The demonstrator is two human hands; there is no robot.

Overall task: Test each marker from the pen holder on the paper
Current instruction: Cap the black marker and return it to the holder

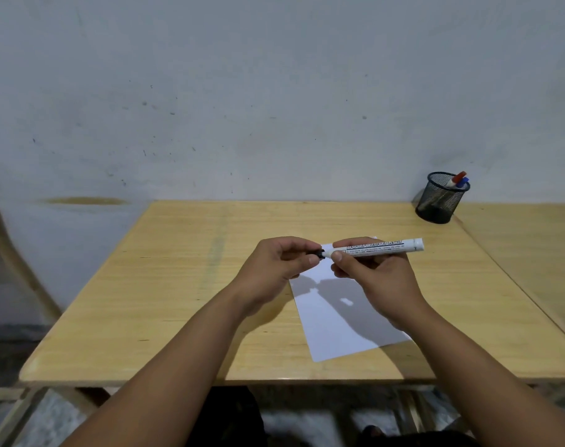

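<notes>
1. While the table carries everything in use, no test mark can be made out on the paper lying flat near its front edge; the visible part of the sheet is white, crossed only by shadows of the hands.
2. At the far right corner, well apart from the paper, the holder is seen upright with a red-capped and a blue-capped marker leaning inside; these two are judged untested.
3. Above the paper's far end, the left hand is held with fingers curled round the black cap, which is pinched at the marker's tip end.
4. The right hand is closed round the marker, whose white barrel is held level in the air, its butt pointing right.
5. Whether the cap is seated or just parted from the tip cannot be told; the two meet or nearly meet.
6. Progress is judged early: one marker is out and being uncapped, as it seems, with its stroke and the other two left to do.
</notes>
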